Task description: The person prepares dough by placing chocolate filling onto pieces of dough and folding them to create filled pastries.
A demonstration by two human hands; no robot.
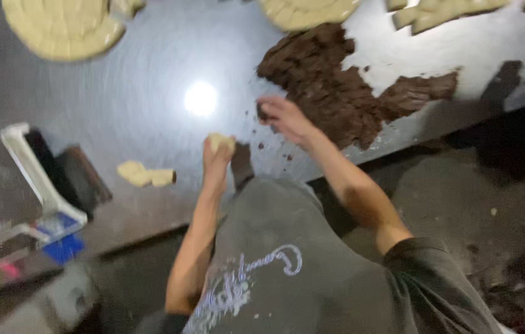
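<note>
Risk, dough lump: my left hand [218, 154] grips the pale dough piece [220, 142] only at the fingertips, held up off the steel table [151, 80]. Looks soft; squeeze too hard and it prob. smears or tears. A loose hold could let it drop onto the wet-looking surface.
Risk, filling: my right hand [284, 117] is at the edge of the brown filling pile [343, 86], center-right of frame. Crumbs [275, 151] already lie scattered near the front table edge; a sloppy pinch could push more off onto the floor [460, 204], lower right.
Risk, mix-up: brown bits on my fingers could streak the pale dough if the hands meet carelessly.
Risk, view: frame is motion-blurred, so fine grip detail is uncertain.
L hand pose: arm straight fwd from lower center, wrist up, fingers closed round the dough piece.
R hand pose: elbow bent, forearm angled up-left, fingers curled down on a dark bit at the pile's edge; can't tell if it's fully pinched.
Hands: apart, near each other, not touching.
Nearby: two small dough scraps [145, 175] left of my left hand; flat dough round [61, 28] upper left; second dough round [305, 11] top center; cut dough pieces [442, 13] upper right.
Left edge: white plastic frame [33, 173] w/ blue tray [61, 241], well apart from both hands.
</note>
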